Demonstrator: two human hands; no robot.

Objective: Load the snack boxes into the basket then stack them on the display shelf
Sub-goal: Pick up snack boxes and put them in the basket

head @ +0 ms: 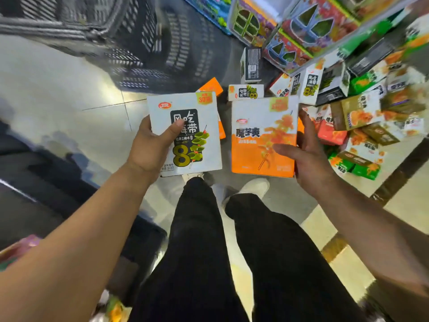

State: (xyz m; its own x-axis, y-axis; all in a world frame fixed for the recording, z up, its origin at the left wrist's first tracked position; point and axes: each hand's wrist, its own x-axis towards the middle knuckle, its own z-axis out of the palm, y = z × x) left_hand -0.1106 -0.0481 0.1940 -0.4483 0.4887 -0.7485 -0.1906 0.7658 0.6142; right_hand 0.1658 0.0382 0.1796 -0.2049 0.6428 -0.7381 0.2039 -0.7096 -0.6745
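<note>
Shop floor point(69, 89), pale glossy tiles, me standing over it in black trousers point(197, 228) & light shoes point(253, 185).

L hand point(153, 145): grips the white box point(185, 133) by its left edge, thumb laid across the front, fingers behind, out of sight. R hand point(311, 159): has the orange box point(262, 140) by its right edge, thumb flat over the lower front, fingers fairly straight up along and behind that edge. Looser hold than the L, I'd say. Both boxes face up at me, long axis running away from my body, side by side, not touching.

What matters for the next move: the dark mesh basket point(139, 54) sits beyond and to the left of the L hand, further still from the R. So the L hand is nearer; the white box prob. goes in first, the orange one has to cross over. The rest of the loose pile of boxes point(362, 126) lies just right of & beyond the R hand, with a few more straight ahead of both hands. Bigger window-front cartons point(308, 26) are past the pile.

Print, white box: red oval logo top left, "风吃海带" in a black panel, a big yellow "8", green kelp skewer pic, yellow corner tag w/ "30". Orange box: "魔芋爽", orange skewer pic; logo & small print too blurred to read.
</note>
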